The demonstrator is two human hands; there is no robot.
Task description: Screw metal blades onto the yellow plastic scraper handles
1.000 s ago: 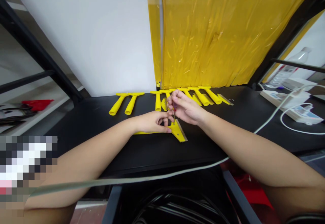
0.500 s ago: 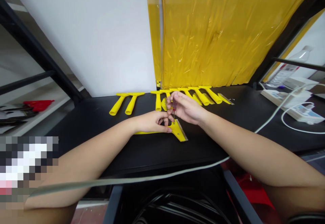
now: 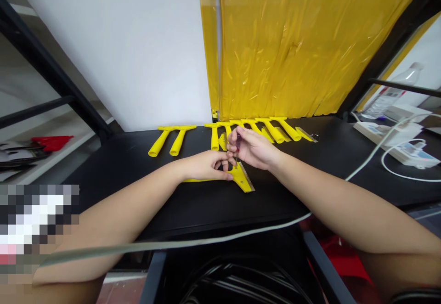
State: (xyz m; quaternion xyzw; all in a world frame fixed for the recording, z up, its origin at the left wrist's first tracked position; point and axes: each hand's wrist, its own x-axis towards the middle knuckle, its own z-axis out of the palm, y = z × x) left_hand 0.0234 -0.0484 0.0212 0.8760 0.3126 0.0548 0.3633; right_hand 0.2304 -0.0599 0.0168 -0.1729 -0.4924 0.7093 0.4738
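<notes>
A yellow scraper [image 3: 243, 181] with a metal blade along its right edge lies on the black table [image 3: 206, 205], its handle pointing left. My left hand [image 3: 212, 165] is closed on it where handle and head meet, hiding that part. Above the head, my right hand [image 3: 253, 148] pinches a small screwdriver [image 3: 237, 149] with a dark reddish grip. Its thin shaft points down, and the tip meets the scraper head near a screw hole at the upper corner. The fingers cover most of the grip.
Several yellow scraper handles [image 3: 178, 141] stand in a row at the table's back. A loose yellow blade piece [image 3: 306, 134] lies right of them. A pale cable [image 3: 220, 239] crosses in front, below my forearms. A power strip [image 3: 399, 145] and a plastic bottle [image 3: 396, 90] are at right.
The fingers of my right hand have shifted slightly around the screwdriver, whose grip is turned and tilted a little. My left hand and the scraper have stayed put.
</notes>
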